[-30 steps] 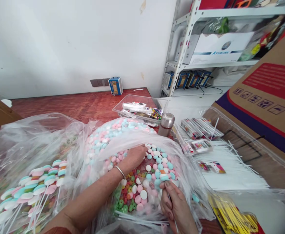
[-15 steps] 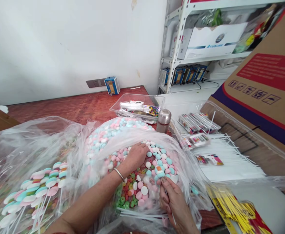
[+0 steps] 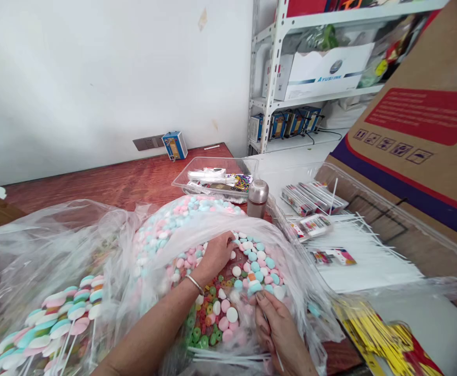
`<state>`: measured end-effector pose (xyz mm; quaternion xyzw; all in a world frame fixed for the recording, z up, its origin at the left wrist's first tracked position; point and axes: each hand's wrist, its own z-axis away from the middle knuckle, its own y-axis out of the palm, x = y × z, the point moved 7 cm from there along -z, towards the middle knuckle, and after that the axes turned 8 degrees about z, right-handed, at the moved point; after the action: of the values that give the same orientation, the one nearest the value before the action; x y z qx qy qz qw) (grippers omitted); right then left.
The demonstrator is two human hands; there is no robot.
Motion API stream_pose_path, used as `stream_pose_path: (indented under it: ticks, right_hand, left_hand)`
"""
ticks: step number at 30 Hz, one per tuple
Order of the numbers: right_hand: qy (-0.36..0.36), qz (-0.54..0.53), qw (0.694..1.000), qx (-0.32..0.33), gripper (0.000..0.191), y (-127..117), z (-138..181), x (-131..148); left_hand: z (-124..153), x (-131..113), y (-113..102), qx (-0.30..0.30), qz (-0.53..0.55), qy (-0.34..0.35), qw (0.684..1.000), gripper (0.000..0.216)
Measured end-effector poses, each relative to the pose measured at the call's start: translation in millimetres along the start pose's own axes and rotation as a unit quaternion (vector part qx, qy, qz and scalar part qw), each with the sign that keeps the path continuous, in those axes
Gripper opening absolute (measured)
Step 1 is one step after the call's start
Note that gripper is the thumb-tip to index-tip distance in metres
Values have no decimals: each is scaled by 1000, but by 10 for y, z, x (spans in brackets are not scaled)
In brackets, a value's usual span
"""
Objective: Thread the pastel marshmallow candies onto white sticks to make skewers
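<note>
My right hand point(image 3: 280, 328) grips a thin white stick point(image 3: 278, 360), with blue marshmallows point(image 3: 254, 288) and an orange piece at its upper end. Bent inward, the fingers of my left hand point(image 3: 216, 256) touch the edge of the pink, white and blue marshmallows point(image 3: 260, 256); what they pinch, if anything, is hidden. Below that hand lie green and red gummy rings point(image 3: 208, 313) in the same clear plastic bag point(image 3: 299, 271). Several white sticks point(image 3: 228, 356) rest at the near edge.
Finished-looking marshmallow skewers point(image 3: 68, 316) lie on plastic at the left. Behind the bag stand a steel flask point(image 3: 257, 199) and a clear tray point(image 3: 177, 180). Many white sticks point(image 3: 373, 269), yellow ties point(image 3: 373, 324) and a large carton point(image 3: 416, 125) are at the right.
My view has shifted slightly. My left hand stays at the marshmallows, its fingers a little more drawn in. The right hand still holds the stick in much the same place.
</note>
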<state>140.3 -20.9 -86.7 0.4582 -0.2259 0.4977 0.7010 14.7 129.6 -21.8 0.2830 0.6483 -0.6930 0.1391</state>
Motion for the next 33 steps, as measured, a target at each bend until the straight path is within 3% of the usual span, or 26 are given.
stream_pose_path:
  ticks: [9,16,21,25,27,30,33]
  right_hand:
    - [11,-10,1000,4,45,4,-19,-29]
    - [12,-7,1000,0,43,-6,-32,-45]
    - [3,-1,1000,1,41,0,-24,-44]
    - [-49,36,998,-23,42,-36,-28,102]
    - [-109,87,989,-46,39,-50,-21,272]
    - [-224,220,946,-81,29,5,28,580]
    - [-282,329,895,-104,26,115,73,745]
  left_hand:
    - [-212,93,59,30,-7,-60,998,20]
    - [-245,115,109,29,-15,-51,998,20]
    - [-202,64,89,5,2,-37,999,24]
    - [-18,-57,1,-15,71,-20,997,22]
    - [135,-116,-1,5,216,-30,976,27]
    - [409,-238,71,80,471,-59,877,29]
    - [637,-331,65,106,582,-72,803,33]
